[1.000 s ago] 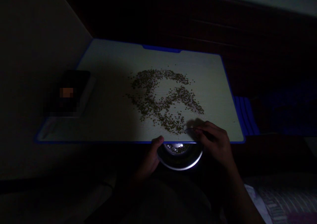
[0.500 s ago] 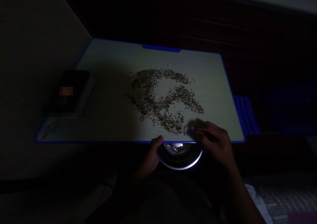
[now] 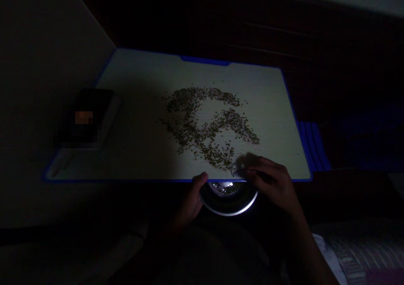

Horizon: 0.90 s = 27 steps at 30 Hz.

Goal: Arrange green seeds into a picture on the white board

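Small brownish-green grains (image 3: 205,125) lie scattered over a white board with a blue rim (image 3: 132,150). Below the board's near edge my left hand (image 3: 191,201) grips the rim of a shiny metal bowl (image 3: 229,201) that holds some grains. My right hand (image 3: 273,182) rests at the near edge of the board, fingers curled round a thin object with a small rounded end (image 3: 238,171) that touches the nearest grains. What that object is I cannot make out in the dark.
A dark phone-like object (image 3: 88,121) lies on the board's left side. A blue slatted thing (image 3: 311,144) sits off the right edge. Striped fabric (image 3: 350,251) shows at lower right. The room is very dark around the lit board.
My right hand has shifted slightly left and nearer, drawing the thin object's end toward the board's edge above the bowl. My left hand and the bowl stay put.
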Each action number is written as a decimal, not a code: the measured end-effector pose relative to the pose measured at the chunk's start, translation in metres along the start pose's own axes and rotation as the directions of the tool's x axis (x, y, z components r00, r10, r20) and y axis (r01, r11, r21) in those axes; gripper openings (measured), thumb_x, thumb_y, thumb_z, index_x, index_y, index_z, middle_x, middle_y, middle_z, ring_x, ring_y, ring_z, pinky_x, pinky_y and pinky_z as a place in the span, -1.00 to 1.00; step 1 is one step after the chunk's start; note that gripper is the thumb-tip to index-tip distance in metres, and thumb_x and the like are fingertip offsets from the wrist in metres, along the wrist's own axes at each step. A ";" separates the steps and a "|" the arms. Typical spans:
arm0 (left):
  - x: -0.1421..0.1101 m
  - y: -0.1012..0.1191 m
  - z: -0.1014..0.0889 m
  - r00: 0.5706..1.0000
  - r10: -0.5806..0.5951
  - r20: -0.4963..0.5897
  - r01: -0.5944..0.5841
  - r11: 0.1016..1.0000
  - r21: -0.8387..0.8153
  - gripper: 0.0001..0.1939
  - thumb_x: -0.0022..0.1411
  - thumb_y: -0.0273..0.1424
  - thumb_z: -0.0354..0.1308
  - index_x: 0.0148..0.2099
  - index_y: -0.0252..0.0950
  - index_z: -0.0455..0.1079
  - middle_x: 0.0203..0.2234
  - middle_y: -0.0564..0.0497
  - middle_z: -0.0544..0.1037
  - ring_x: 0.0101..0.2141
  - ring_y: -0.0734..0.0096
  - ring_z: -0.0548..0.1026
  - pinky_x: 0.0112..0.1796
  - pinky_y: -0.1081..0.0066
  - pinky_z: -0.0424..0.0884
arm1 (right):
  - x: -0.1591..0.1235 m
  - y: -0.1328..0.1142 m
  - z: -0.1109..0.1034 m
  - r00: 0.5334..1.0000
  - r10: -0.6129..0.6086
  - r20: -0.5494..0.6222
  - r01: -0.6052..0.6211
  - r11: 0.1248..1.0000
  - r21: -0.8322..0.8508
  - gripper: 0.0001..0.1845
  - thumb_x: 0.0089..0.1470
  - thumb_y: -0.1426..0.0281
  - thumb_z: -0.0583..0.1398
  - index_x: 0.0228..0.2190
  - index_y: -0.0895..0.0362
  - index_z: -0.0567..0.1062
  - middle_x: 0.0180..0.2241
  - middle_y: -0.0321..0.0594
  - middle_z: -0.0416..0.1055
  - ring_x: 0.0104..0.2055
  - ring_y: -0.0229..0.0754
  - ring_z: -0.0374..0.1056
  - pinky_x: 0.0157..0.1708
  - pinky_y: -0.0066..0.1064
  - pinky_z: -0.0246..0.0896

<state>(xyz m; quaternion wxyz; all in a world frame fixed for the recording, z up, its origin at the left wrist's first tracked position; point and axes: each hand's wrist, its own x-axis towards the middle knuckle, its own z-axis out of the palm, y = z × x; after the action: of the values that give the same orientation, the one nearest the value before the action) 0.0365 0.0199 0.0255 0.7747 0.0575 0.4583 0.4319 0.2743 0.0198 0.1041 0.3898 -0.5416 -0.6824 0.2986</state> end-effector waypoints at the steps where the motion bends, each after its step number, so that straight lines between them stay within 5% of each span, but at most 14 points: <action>1: 0.000 0.000 0.000 1.000 -0.007 0.000 0.007 1.000 0.006 -0.47 0.06 -0.10 0.52 0.00 -0.32 0.64 0.02 -0.18 0.74 0.19 -0.22 0.57 0.26 -0.02 0.38 | 0.000 0.000 0.000 1.000 -0.002 0.002 0.002 1.000 0.001 -0.89 0.26 0.36 0.33 -0.21 -0.02 0.71 -0.32 -0.27 0.61 -0.31 -0.19 0.52 -0.31 -0.36 0.43; 9: 0.000 0.000 0.000 1.000 -0.007 0.005 0.006 1.000 0.011 -0.45 0.07 -0.10 0.52 0.03 -0.30 0.62 0.03 -0.17 0.73 0.17 -0.20 0.58 0.26 0.00 0.37 | -0.001 0.001 -0.003 0.999 -0.018 0.046 0.018 1.000 -0.007 -0.89 0.27 0.32 0.34 -0.22 -0.01 0.72 -0.38 -0.27 0.56 -0.34 -0.20 0.49 -0.36 -0.37 0.40; 15: 0.001 -0.001 -0.001 1.000 -0.003 -0.016 0.003 1.000 0.018 -0.58 0.03 -0.09 0.53 -0.21 -0.30 0.63 -0.16 -0.16 0.78 0.15 -0.22 0.59 0.24 -0.01 0.39 | -0.001 0.001 -0.005 0.995 -0.058 0.086 0.057 0.998 0.011 -0.87 0.29 0.29 0.32 -0.24 0.01 0.71 -0.38 -0.27 0.54 -0.33 -0.20 0.48 -0.36 -0.36 0.38; 27: 0.000 0.001 0.000 1.000 0.009 0.004 -0.009 1.000 0.010 -0.54 0.10 -0.11 0.49 -0.05 -0.29 0.64 -0.04 -0.19 0.75 0.22 -0.23 0.54 0.27 -0.03 0.37 | -0.002 0.002 -0.003 1.000 -0.015 0.027 0.016 1.000 -0.007 -0.89 0.28 0.36 0.32 -0.19 -0.02 0.70 -0.30 -0.26 0.61 -0.27 -0.18 0.54 -0.31 -0.32 0.46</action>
<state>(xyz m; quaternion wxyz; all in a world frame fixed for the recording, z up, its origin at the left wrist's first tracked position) 0.0360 0.0204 0.0253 0.7733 0.0643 0.4585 0.4332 0.2783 0.0187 0.1040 0.3807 -0.5336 -0.6929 0.3004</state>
